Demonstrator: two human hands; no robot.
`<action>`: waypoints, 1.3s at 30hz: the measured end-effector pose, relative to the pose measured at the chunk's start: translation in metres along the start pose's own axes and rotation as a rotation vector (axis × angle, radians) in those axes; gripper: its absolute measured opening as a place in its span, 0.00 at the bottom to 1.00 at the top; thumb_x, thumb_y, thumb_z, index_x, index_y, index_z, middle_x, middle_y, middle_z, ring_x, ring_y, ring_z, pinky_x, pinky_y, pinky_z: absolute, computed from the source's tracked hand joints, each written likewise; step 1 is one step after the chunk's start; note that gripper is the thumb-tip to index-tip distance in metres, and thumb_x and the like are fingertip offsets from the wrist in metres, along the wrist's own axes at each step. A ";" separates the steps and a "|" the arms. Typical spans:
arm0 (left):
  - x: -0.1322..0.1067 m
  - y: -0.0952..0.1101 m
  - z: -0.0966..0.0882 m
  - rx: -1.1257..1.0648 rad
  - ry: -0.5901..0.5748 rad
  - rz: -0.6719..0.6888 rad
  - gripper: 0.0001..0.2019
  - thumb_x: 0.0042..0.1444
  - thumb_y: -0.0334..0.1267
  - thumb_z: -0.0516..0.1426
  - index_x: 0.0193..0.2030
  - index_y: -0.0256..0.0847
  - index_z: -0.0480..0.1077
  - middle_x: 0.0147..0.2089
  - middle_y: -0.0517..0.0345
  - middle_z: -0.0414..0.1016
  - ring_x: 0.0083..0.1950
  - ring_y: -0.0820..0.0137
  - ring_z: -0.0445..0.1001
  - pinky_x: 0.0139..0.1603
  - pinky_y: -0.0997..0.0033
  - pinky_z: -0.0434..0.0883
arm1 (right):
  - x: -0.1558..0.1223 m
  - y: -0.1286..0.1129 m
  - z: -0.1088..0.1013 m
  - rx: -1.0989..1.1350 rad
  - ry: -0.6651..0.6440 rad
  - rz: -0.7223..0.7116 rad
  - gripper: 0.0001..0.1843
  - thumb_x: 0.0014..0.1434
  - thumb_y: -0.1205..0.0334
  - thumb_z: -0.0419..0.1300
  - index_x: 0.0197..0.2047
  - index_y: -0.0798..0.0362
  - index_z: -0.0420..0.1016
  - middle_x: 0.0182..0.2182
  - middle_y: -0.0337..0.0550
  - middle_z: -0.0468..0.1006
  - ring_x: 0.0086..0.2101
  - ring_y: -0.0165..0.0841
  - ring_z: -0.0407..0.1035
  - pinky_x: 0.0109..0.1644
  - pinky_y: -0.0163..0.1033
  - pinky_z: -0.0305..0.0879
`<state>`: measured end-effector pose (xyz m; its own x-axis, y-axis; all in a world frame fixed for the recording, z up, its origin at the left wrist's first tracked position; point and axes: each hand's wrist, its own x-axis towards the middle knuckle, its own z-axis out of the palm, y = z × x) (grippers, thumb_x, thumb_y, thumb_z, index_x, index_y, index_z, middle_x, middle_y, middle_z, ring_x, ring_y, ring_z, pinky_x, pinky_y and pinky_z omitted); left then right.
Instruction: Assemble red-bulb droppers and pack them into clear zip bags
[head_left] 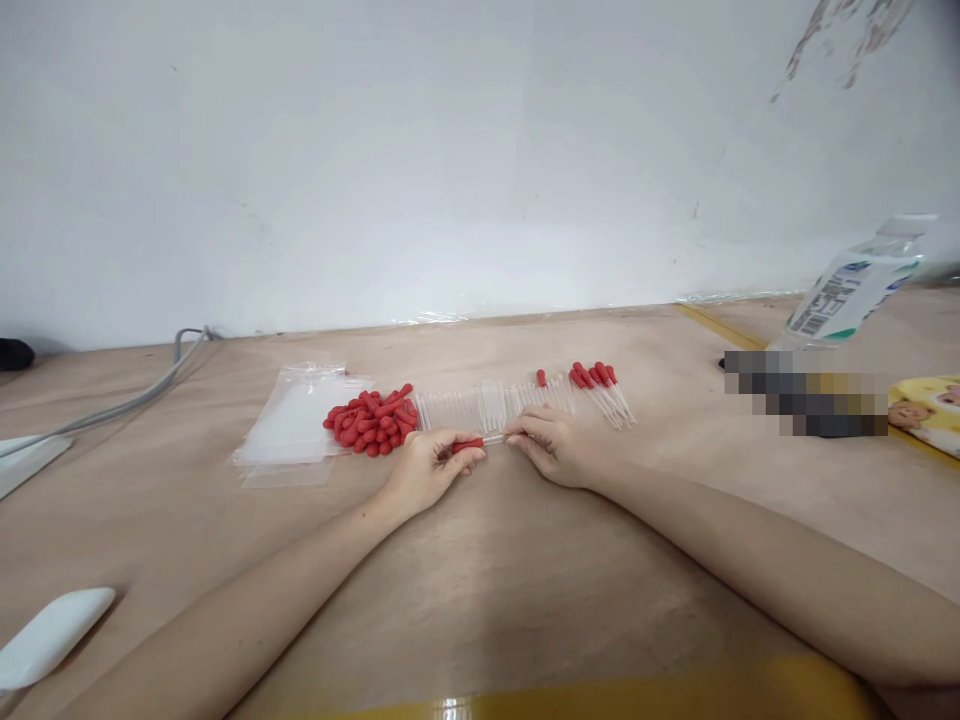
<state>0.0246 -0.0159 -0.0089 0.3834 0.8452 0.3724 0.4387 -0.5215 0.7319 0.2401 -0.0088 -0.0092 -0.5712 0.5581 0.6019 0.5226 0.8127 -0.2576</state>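
Note:
My left hand (435, 465) pinches a red rubber dropper bulb (468, 445) between thumb and fingers. From the other side, my right hand (551, 445) grips a clear glass dropper tube (495, 439), whose end meets the bulb; how deep it sits inside I cannot tell. Beyond my hands lies a row of clear tubes (450, 410) side by side. A heap of red bulbs (367, 420) is left of that row. To the right, several droppers with red bulbs (600, 385) lie together, and one more red bulb (541, 378) shows at the row's far edge.
Clear plastic zip bags (292, 420) are stacked left of the heap. A grey cable (161, 380) and a white object (56, 635) lie farther left. On the right are a plastic bottle (855, 285), a blurred-out dark item (810, 395) and a yellow patterned cloth item (926, 410).

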 end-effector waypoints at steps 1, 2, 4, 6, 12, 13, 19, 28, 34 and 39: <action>0.000 0.001 0.000 0.016 0.001 0.013 0.11 0.53 0.41 0.58 0.37 0.36 0.74 0.25 0.58 0.75 0.23 0.73 0.73 0.26 0.75 0.71 | 0.000 0.000 -0.001 0.000 -0.004 -0.007 0.11 0.62 0.65 0.48 0.37 0.55 0.72 0.30 0.43 0.74 0.30 0.29 0.66 0.36 0.36 0.56; -0.001 0.003 0.000 0.035 -0.001 0.028 0.10 0.53 0.41 0.57 0.37 0.36 0.74 0.25 0.58 0.75 0.22 0.73 0.72 0.25 0.76 0.70 | 0.001 0.001 -0.002 -0.006 -0.010 -0.021 0.11 0.62 0.65 0.48 0.36 0.55 0.71 0.29 0.43 0.74 0.29 0.29 0.65 0.36 0.37 0.56; -0.001 0.005 -0.001 0.085 -0.014 0.062 0.10 0.54 0.41 0.57 0.36 0.36 0.74 0.25 0.58 0.75 0.22 0.74 0.71 0.25 0.76 0.69 | 0.001 0.001 -0.002 -0.038 -0.023 -0.051 0.12 0.62 0.65 0.48 0.36 0.55 0.71 0.28 0.43 0.74 0.28 0.29 0.65 0.36 0.37 0.55; -0.001 0.005 -0.002 0.148 -0.031 0.101 0.10 0.55 0.41 0.56 0.36 0.36 0.74 0.26 0.58 0.75 0.23 0.74 0.71 0.25 0.77 0.68 | 0.002 0.000 -0.002 -0.077 -0.029 -0.077 0.12 0.62 0.65 0.47 0.35 0.56 0.72 0.27 0.42 0.74 0.26 0.29 0.64 0.35 0.37 0.53; -0.001 0.006 -0.002 0.236 -0.051 0.192 0.08 0.55 0.38 0.56 0.36 0.37 0.73 0.30 0.57 0.76 0.28 0.73 0.71 0.29 0.76 0.67 | 0.001 -0.005 0.006 -0.095 -0.085 -0.050 0.14 0.62 0.65 0.46 0.34 0.56 0.71 0.26 0.42 0.73 0.26 0.28 0.63 0.34 0.37 0.52; -0.001 0.006 -0.002 0.237 -0.053 0.197 0.08 0.55 0.38 0.56 0.36 0.37 0.73 0.30 0.56 0.76 0.29 0.72 0.72 0.29 0.75 0.67 | 0.001 -0.006 0.007 -0.082 -0.088 -0.034 0.14 0.62 0.64 0.46 0.34 0.56 0.71 0.26 0.42 0.73 0.27 0.28 0.63 0.35 0.36 0.52; 0.000 0.006 -0.002 0.229 -0.055 0.220 0.07 0.56 0.36 0.56 0.37 0.38 0.73 0.33 0.56 0.77 0.32 0.71 0.73 0.33 0.73 0.69 | 0.006 -0.013 0.006 -0.020 -0.193 0.071 0.14 0.63 0.64 0.47 0.31 0.56 0.71 0.26 0.42 0.74 0.29 0.29 0.65 0.36 0.36 0.54; 0.000 0.001 -0.006 0.430 0.156 0.312 0.19 0.54 0.38 0.57 0.53 0.39 0.64 0.48 0.50 0.70 0.49 0.63 0.67 0.50 0.61 0.67 | 0.024 -0.008 -0.037 -0.150 -0.350 0.346 0.11 0.57 0.65 0.51 0.29 0.55 0.73 0.27 0.43 0.76 0.28 0.30 0.67 0.32 0.34 0.55; 0.001 -0.003 -0.008 0.475 0.092 0.285 0.10 0.55 0.35 0.56 0.45 0.40 0.69 0.46 0.51 0.68 0.50 0.62 0.65 0.52 0.58 0.65 | 0.021 0.049 -0.074 -0.483 -0.159 0.891 0.17 0.54 0.53 0.51 0.26 0.54 0.73 0.26 0.48 0.76 0.29 0.37 0.68 0.27 0.36 0.54; 0.001 -0.005 -0.006 0.461 0.075 0.266 0.09 0.55 0.34 0.55 0.44 0.41 0.70 0.46 0.51 0.67 0.50 0.62 0.65 0.51 0.56 0.65 | 0.011 0.075 -0.089 -0.525 -0.339 1.047 0.16 0.51 0.51 0.52 0.26 0.55 0.73 0.29 0.51 0.76 0.30 0.38 0.69 0.28 0.36 0.56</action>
<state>0.0178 -0.0117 -0.0081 0.4780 0.6744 0.5627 0.6524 -0.7016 0.2866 0.3290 0.0431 0.0456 0.1841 0.9821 0.0389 0.9770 -0.1786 -0.1161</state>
